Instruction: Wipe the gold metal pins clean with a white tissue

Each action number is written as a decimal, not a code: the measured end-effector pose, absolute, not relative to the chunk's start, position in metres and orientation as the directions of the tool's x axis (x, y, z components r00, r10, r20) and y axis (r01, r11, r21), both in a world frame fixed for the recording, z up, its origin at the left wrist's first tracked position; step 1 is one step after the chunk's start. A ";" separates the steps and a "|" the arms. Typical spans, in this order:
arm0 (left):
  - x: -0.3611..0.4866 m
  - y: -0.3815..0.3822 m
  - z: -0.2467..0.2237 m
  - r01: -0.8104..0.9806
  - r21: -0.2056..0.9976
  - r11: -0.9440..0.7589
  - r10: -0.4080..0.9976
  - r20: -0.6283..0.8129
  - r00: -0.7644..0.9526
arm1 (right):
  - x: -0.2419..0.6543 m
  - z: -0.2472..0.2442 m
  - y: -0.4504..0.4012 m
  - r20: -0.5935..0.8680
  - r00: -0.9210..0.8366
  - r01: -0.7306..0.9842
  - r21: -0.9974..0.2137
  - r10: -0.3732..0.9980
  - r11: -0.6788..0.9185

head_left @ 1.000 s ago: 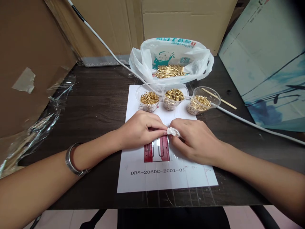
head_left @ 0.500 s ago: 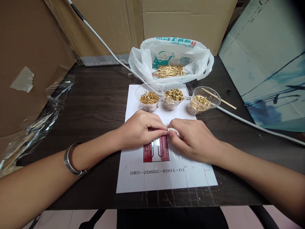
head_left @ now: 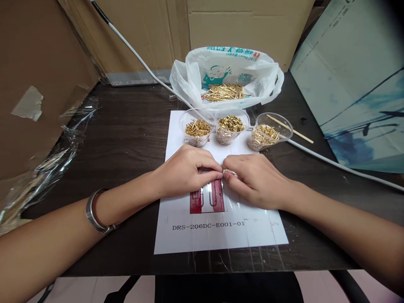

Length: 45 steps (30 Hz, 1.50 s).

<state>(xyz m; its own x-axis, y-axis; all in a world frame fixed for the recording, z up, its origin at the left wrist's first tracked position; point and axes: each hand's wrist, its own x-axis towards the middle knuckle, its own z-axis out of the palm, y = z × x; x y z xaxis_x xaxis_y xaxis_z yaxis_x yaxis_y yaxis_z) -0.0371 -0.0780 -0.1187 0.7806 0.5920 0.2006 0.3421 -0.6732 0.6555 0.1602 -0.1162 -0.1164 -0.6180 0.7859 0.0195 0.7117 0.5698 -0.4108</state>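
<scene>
My left hand (head_left: 191, 170) is pinched, thumb against fingertips, over the printed sheet (head_left: 176, 237). Anything between those fingertips is too small or hidden to name. Meeting them tip to tip, my right hand (head_left: 257, 179) is closed, with a small crumpled white piece (head_left: 230, 172), perhaps tissue or tape, between thumb and curled forefinger. Below the fingers shows a dark red and white printed picture (head_left: 217, 202), partly covered by the left hand. Just beyond the hands stand three clear plastic cups of small gold-coloured metal pins: a left cup (head_left: 197, 141), a middle cup (head_left: 227, 136) and a right cup (head_left: 260, 144).
Behind the cups, a white plastic bag (head_left: 186, 86) lies open with longer gold-coloured pins (head_left: 224, 92) inside. A wooden stick (head_left: 298, 134) rests by the right cup. A white cable (head_left: 344, 166) crosses the dark table (head_left: 120, 122). Cardboard (head_left: 249, 25) walls the back.
Both hands stay fingertip to fingertip over the sheet. The right hand has shifted up very slightly; cups and bag stay in place, with only a small shift of the view.
</scene>
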 end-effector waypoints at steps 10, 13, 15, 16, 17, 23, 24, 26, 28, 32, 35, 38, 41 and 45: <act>-0.038 -0.079 -0.119 0.342 0.665 -0.664 0.601 0.203 0.773 | 0.163 -0.112 -0.112 -0.009 -0.655 0.676 -0.452 0.755 0.582; -0.038 -0.080 -0.119 0.345 0.673 -0.655 0.609 0.198 0.768 | 0.163 -0.113 -0.112 -0.002 -0.652 0.672 -0.464 0.758 0.577; -0.037 -0.080 -0.120 0.355 0.673 -0.649 0.618 0.194 0.762 | 0.162 -0.114 -0.113 0.004 -0.650 0.674 -0.459 0.760 0.579; -0.037 -0.080 -0.119 0.361 0.671 -0.647 0.622 0.191 0.759 | 0.162 -0.114 -0.113 0.007 -0.647 0.677 -0.455 0.763 0.579; -0.037 -0.079 -0.119 0.367 0.671 -0.645 0.626 0.189 0.756 | 0.162 -0.115 -0.113 0.012 -0.644 0.680 -0.450 0.765 0.579; -0.036 -0.080 -0.119 0.387 0.671 -0.632 0.637 0.165 0.753 | 0.162 -0.117 -0.112 0.026 -0.638 0.678 -0.454 0.769 0.578; -0.036 -0.080 -0.119 0.386 0.671 -0.634 0.636 0.167 0.754 | 0.162 -0.117 -0.112 0.024 -0.637 0.680 -0.453 0.771 0.576; -0.036 -0.080 -0.119 0.381 0.671 -0.636 0.636 0.176 0.752 | 0.163 -0.117 -0.112 0.023 -0.639 0.680 -0.450 0.769 0.579; -0.036 -0.080 -0.119 0.379 0.671 -0.637 0.636 0.181 0.750 | 0.163 -0.117 -0.112 0.023 -0.644 0.677 -0.451 0.765 0.582; -0.037 -0.080 -0.119 0.384 0.665 -0.640 0.634 0.175 0.753 | 0.162 -0.116 -0.112 0.028 -0.645 0.671 -0.456 0.763 0.584; -0.037 -0.081 -0.118 0.379 0.661 -0.648 0.629 0.184 0.755 | 0.161 -0.116 -0.112 0.029 -0.647 0.671 -0.453 0.762 0.587; -0.037 -0.081 -0.118 0.388 0.653 -0.651 0.632 0.182 0.753 | 0.162 -0.117 -0.111 0.035 -0.649 0.669 -0.450 0.760 0.592; -0.037 -0.081 -0.118 0.395 0.650 -0.650 0.636 0.180 0.751 | 0.164 -0.118 -0.111 0.044 -0.651 0.659 -0.462 0.757 0.594; -0.036 -0.081 -0.118 0.389 0.657 -0.646 0.635 0.181 0.751 | 0.164 -0.118 -0.110 0.047 -0.654 0.661 -0.452 0.755 0.600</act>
<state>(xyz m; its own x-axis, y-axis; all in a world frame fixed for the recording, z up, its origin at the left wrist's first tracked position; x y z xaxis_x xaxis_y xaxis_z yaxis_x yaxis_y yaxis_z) -0.0363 -0.0809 -0.1176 0.7507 0.6355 0.1806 0.3889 -0.6461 0.6567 0.1643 -0.1099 -0.1180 -0.6537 0.7553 0.0469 0.6606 0.5998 -0.4516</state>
